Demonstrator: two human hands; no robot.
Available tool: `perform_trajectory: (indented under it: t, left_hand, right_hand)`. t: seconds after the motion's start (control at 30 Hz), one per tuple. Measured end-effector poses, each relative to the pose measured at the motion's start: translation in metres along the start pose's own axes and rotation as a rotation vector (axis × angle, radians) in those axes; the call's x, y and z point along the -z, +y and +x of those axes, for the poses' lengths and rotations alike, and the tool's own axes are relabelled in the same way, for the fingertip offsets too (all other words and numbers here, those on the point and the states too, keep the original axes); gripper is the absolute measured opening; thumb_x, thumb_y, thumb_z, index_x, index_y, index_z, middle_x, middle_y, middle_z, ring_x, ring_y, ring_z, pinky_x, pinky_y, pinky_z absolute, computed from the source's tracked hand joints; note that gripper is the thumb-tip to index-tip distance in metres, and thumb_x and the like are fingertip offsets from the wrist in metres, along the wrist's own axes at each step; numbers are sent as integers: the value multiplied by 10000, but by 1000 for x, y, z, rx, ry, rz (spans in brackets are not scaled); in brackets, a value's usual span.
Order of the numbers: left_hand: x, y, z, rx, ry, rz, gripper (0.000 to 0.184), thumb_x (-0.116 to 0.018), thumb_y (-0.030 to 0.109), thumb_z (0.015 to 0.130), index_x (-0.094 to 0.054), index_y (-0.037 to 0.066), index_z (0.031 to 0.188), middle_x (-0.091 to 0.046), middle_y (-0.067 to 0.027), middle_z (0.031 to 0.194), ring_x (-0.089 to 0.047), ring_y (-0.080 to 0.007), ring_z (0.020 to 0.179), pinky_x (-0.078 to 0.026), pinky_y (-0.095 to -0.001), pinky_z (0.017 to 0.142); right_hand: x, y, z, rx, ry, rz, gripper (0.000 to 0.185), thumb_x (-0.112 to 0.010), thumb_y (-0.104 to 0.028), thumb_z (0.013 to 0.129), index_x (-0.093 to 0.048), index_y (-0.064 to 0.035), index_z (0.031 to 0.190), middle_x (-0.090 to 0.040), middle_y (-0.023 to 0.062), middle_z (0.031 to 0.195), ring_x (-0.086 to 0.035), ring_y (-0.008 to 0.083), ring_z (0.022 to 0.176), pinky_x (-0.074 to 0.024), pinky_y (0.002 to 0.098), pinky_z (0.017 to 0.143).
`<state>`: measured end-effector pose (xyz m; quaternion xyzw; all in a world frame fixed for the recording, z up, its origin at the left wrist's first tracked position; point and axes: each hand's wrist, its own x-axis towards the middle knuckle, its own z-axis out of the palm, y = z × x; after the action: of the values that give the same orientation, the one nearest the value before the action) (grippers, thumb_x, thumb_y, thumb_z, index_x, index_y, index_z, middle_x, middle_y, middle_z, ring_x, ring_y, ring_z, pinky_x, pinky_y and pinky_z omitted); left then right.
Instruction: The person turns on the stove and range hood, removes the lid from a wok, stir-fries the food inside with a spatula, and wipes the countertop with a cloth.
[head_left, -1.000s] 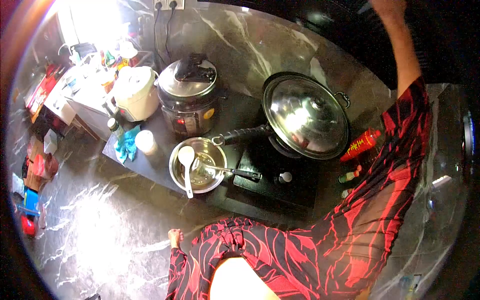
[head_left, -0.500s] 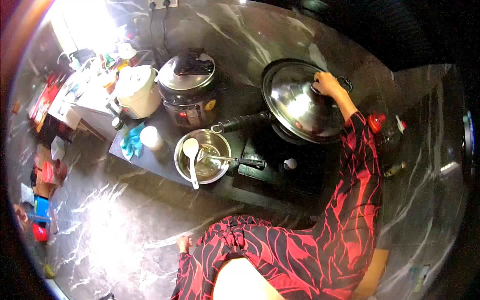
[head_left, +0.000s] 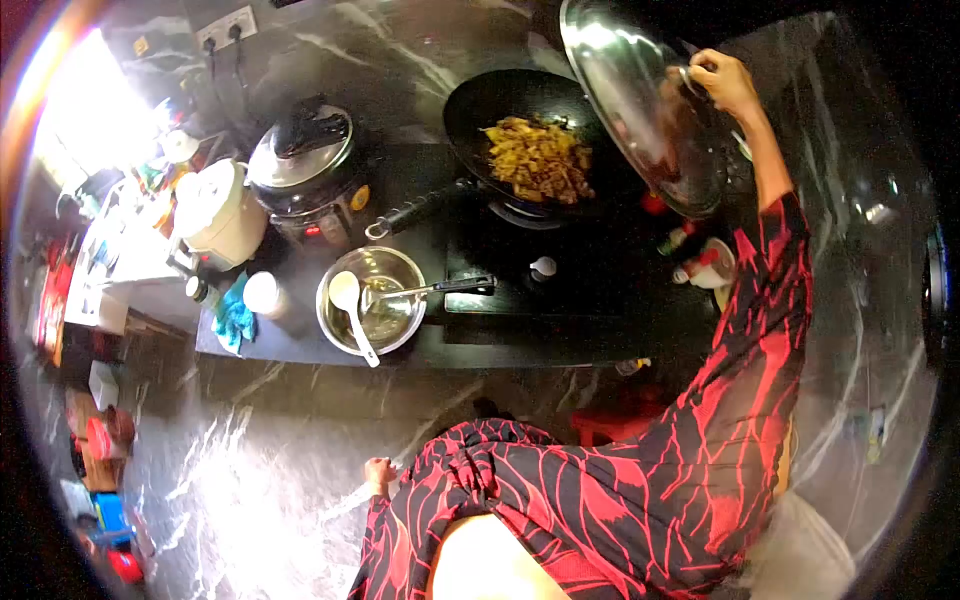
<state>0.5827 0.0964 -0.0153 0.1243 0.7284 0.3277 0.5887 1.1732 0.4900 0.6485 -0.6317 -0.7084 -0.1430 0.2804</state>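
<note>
My right hand (head_left: 725, 82) grips the knob of a large shiny pan lid (head_left: 650, 105), which is tilted up on edge to the right of the wok. Below and left of the lid, the black wok (head_left: 465, 125) stands uncovered on the stove, its long handle pointing left. Browned yellowish food pieces (head_left: 540, 160) lie in it. Down beside my body, my left hand (head_left: 379, 473) is curled closed, and nothing shows in it.
A steel bowl (head_left: 410, 325) at the counter's front holds a white spoon (head_left: 345, 292) and a black-handled utensil (head_left: 462, 286). Behind stand a pressure cooker (head_left: 310, 195) and a white cooker (head_left: 222, 215). A white jar (head_left: 264, 295) and blue cloth (head_left: 234, 318) sit left; bottles stand right.
My right hand has lifted the lid off the wok, moving it up and right and tipping it on edge. The food inside now shows. My left hand stays low at my side.
</note>
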Motion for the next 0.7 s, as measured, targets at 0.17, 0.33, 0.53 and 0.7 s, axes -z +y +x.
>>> perform_trajectory:
  t: [0.17, 0.33, 0.53, 0.7]
  left_hand:
    - [14, -25, 62, -83, -246, 115, 154, -583, 85, 792, -568, 18, 654, -536, -73, 511, -524, -189, 405, -382, -317, 341]
    - [27, -20, 99, -1017, -605, 660, 106, -624, 79, 774, -591, 13, 698, -528, -55, 509, -516, -171, 398, -373, -293, 340]
    - [3, 7, 107, -169, -576, 211, 226, -565, 267, 755, -493, 107, 613, -506, -60, 542, -544, -227, 538, -379, -402, 404]
    - [-21, 18, 89, -1116, -494, 1394, 221, -621, 319, 679, -561, 134, 573, -548, -26, 517, -541, -216, 475, -399, -382, 409]
  right_hand:
    - [80, 53, -107, -196, 40, -193, 233, -611, -267, 806, -617, -44, 874, -565, 68, 679, -509, 145, 584, -398, 310, 541]
    - [148, 86, -230, -426, -10, -433, 251, -629, -239, 760, -602, -4, 842, -608, 176, 766, -602, 275, 712, -441, 375, 634]
    - [179, 145, -345, -522, -163, -889, 333, -599, -159, 759, -543, -36, 1063, -535, 270, 1093, -581, 413, 864, -476, 489, 722]
    - [185, 217, -391, -489, -196, -1198, 422, -571, -64, 791, -499, -120, 1203, -506, 218, 1062, -556, 370, 947, -523, 424, 720]
